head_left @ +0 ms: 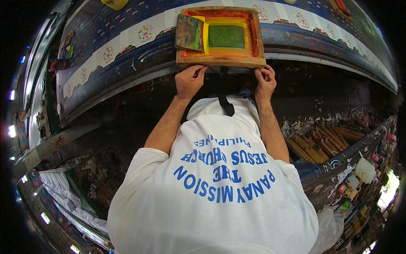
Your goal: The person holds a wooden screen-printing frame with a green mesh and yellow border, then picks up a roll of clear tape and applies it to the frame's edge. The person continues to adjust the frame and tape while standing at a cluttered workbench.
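A wooden screen-printing frame [220,62] lies on the long table in front of me, its inner walls smeared with red, orange and yellow ink. Its mesh window [226,37] looks green. A stained squeegee [189,34] leans on the left side of the frame, with yellow ink beside it. My left hand [189,82] is closed at the near edge, left of its middle, thumb and fingers pinched against the wood. At the near right corner my right hand [265,82] is closed in a similar pinch. The undersides of both grips are hidden.
White cloth pieces with round floral prints [145,32] run along the table [114,70] on both sides of the frame. A yellow container [115,3] stands at the far left. Wooden pieces [323,142] and scraps fill a bin at right, near a clear plastic bag [327,228].
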A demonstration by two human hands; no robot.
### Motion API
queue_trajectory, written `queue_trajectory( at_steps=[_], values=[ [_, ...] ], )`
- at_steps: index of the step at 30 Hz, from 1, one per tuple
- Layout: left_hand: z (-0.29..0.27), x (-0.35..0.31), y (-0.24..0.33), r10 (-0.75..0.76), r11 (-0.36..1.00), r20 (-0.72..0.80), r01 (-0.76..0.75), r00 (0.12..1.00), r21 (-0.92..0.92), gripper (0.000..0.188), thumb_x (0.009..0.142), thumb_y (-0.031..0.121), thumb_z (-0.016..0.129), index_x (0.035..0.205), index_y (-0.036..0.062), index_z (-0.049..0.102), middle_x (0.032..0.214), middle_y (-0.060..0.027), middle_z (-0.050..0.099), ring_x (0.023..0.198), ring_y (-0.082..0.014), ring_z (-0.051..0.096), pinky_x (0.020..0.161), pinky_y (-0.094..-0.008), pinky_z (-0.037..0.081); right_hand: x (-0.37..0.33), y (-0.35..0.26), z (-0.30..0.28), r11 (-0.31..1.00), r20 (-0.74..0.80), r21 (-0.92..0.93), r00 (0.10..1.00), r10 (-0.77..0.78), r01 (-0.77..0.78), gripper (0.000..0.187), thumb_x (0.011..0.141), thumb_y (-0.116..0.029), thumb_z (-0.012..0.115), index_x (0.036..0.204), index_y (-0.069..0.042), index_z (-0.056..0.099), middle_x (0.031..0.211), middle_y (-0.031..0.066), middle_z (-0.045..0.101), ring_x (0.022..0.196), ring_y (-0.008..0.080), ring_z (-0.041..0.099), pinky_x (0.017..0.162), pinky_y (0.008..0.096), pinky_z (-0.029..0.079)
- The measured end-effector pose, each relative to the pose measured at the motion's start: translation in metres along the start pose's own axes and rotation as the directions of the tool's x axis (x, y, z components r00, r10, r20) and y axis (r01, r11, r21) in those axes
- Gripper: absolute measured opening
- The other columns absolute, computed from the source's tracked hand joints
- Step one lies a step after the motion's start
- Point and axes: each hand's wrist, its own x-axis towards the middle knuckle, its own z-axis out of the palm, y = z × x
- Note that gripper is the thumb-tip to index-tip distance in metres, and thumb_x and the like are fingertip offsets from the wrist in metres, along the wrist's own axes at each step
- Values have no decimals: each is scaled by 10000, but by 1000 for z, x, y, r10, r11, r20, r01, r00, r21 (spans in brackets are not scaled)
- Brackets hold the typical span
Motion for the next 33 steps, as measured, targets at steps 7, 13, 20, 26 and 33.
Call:
queue_trajectory(
  at_steps=[7, 13, 20, 26, 33],
  values=[
    [0, -1, -1, -21, 1000, -3, 21, 1000, -10, 119, 927, 114, 858, 989, 18, 827, 879, -118, 819, 721, -174, 785, 630, -293, 620, -1, -2, 1, 1000, 2, -5, 1000, 19, -19, 180, 913, -93, 895, 1004, -47, 747, 1444, 86, 505, 1289, 210, 600, 1029, 342, 608],
    [-2, 2, 4, -15, 1000, 2, 15, 1000, 10, 115, 928, 111, 857, 993, 22, 824, 882, -116, 820, 729, -176, 793, 629, -291, 632, -1, 1, 2, 1000, -7, 13, 1000, 14, -14, 170, 921, -88, 885, 1009, -48, 744, 1454, 89, 497, 1285, 210, 608, 1006, 333, 623],
    [-2, 3, 8, -23, 999, 8, 23, 1000, 37, 124, 920, 109, 864, 990, 22, 811, 874, -119, 817, 743, -181, 803, 626, -295, 645, -1, -1, 4, 1000, -4, -21, 1000, -12, 12, 201, 932, -129, 884, 1028, -36, 733, 1455, 101, 494, 1263, 207, 627, 981, 322, 648],
    [-4, 4, 14, -66, 997, 9, 66, 998, 42, 130, 917, 122, 868, 980, 27, 807, 851, -115, 812, 718, -179, 800, 611, -290, 639, -2, -5, 7, 999, -14, -36, 1000, -8, 7, 207, 933, -138, 888, 1025, -32, 735, 1446, 98, 494, 1193, 186, 646, 935, 293, 648],
    [-5, 7, 21, -178, 982, 17, 177, 984, 70, 134, 881, 162, 878, 940, 63, 811, 805, -96, 795, 666, -225, 780, 604, -312, 590, -1, -4, 7, 998, -24, -51, 999, -32, 30, 200, 935, -128, 885, 1015, -20, 737, 1438, 100, 491, 1172, 173, 646, 908, 279, 637]
  ],
)
